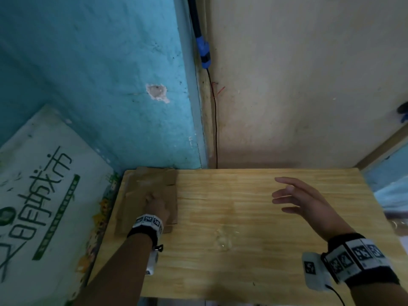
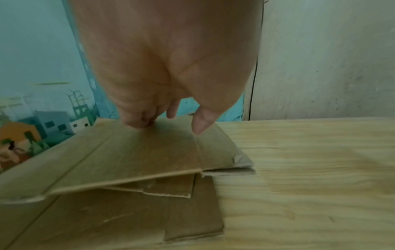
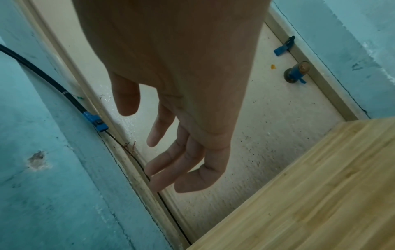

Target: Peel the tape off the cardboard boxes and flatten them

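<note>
Several flattened brown cardboard boxes (image 1: 132,208) lie stacked at the far left corner of the wooden table (image 1: 242,272). My left hand (image 1: 154,206) rests on top of the stack. In the left wrist view its fingers and thumb (image 2: 171,116) press down on the top sheet of cardboard (image 2: 138,157), holding nothing. My right hand (image 1: 293,197) hovers open above the right side of the table, fingers spread and empty; the right wrist view shows this hand (image 3: 153,140) over the gap behind the table (image 3: 320,194). A clear crumpled wad (image 1: 223,239), perhaps tape, lies mid-table.
The table stands in a corner, with a blue wall at left and a cream wall behind. A printed banner (image 1: 39,195) leans at the left beside the table. A black cable (image 1: 215,120) runs down the corner. Something pale and plastic-like (image 1: 393,195) lies off the right edge.
</note>
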### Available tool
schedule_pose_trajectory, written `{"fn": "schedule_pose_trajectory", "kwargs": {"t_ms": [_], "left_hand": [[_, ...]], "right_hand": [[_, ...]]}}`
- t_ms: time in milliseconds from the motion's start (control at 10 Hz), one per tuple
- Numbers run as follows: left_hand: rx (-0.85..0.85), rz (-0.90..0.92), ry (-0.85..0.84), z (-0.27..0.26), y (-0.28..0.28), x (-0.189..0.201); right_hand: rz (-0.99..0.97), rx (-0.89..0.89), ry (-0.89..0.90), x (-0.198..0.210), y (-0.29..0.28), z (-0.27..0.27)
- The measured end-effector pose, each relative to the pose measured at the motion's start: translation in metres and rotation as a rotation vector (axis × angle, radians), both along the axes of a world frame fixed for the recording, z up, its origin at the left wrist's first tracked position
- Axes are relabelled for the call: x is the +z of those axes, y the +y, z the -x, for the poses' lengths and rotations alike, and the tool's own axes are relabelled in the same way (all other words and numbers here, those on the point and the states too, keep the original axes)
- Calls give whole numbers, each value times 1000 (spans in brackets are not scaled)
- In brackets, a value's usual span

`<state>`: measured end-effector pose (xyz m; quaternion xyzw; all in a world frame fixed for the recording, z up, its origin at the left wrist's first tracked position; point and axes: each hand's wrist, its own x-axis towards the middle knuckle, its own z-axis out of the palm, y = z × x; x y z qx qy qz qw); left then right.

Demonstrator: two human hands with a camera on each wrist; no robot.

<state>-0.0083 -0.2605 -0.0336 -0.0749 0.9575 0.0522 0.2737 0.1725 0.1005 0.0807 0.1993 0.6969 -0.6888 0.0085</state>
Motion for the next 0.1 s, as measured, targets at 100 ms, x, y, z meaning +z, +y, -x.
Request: {"fn": "schedule_pose_trajectory", "kwargs": {"t_ms": [100], "left_hand": [[-35, 74, 195, 2, -2, 5]], "right_hand": [[16, -17, -13, 2, 7, 1]]}}
